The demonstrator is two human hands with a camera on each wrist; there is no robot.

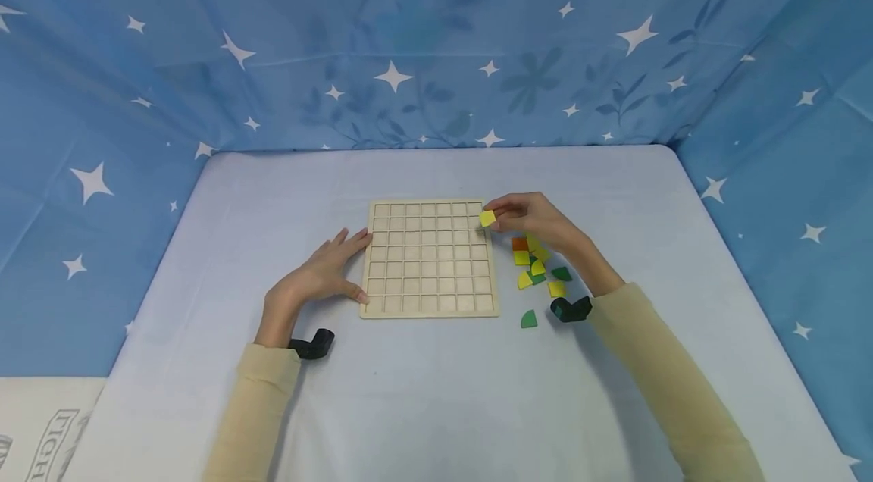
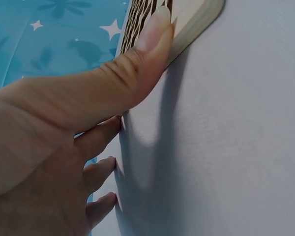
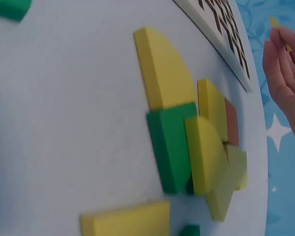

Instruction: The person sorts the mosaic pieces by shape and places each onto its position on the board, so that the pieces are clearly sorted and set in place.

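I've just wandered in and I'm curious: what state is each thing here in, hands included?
Board: flat on the table, grid side up.
Yellow block: pinched, at the board's far right corner.
Loose pieces: beside the board, some overlapping.
Nearest green piece: lying apart.
Left hand: fingers spread, touching the board.
Right hand: fingers pinching the yellow block.
Curtain: hanging.

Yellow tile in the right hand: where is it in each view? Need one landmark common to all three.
Head: yellow tile just right of centre, pinched by the right hand near the grid board's far right corner.
Left wrist: not in it.
Right wrist: upper right, only a small yellow part showing.
Shared landmark: grid board; centre in head, top edge in left wrist, upper right in right wrist.
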